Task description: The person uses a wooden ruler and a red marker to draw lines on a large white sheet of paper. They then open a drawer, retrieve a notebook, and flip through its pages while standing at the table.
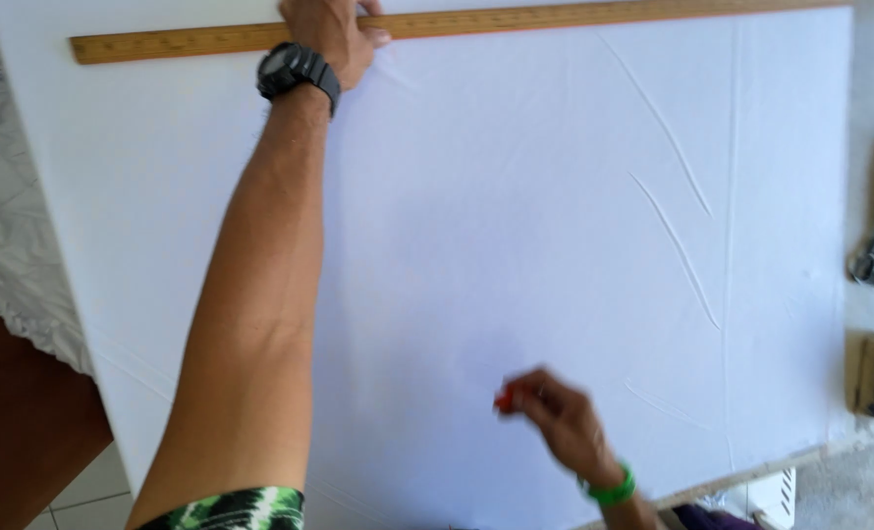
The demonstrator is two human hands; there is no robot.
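Left hand (331,34) presses flat on the wooden ruler (516,22) over white fabric (516,226). Right hand (555,407), blurred, pinches 1 small orange marker (503,399).

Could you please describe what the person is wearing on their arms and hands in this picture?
The left hand is bare, with a chunky black digital wristwatch strapped on that wrist. A green, black and white patterned sleeve shows at the upper arm. The right hand, motion-blurred, is also bare, with a bright green wristband on that wrist. No gloves or rings are discernible.
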